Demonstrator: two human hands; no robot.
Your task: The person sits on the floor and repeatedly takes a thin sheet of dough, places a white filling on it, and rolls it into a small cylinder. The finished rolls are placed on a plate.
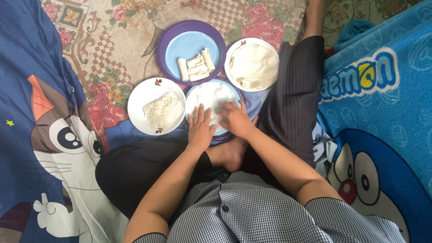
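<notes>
Seated cross-legged on a floral carpet (112, 40), working a thin white wrapper (211, 101) spread flat on a blue plate (227, 130) at near centre. Left hand (200, 126) laid flat, fingers together and extended, pressing the wrapper's near left edge; right hand (235, 119) curled, fingertips bent down onto the near right edge, apparently starting a fold or roll. Judged as the rolling step, calling next for an even tuck of the near edge away toward the far side. Left: white plate (135, 103) of white crumbs (163, 110). Far: purple-rimmed plate (168, 42) with four finished rolls (195, 67). Far right: white plate (231, 49) stacked with spare wrappers (254, 65). No packages; cartoon-cat blanket (40, 135) left, blue cartoon blanket (382, 112) with lettering right.
</notes>
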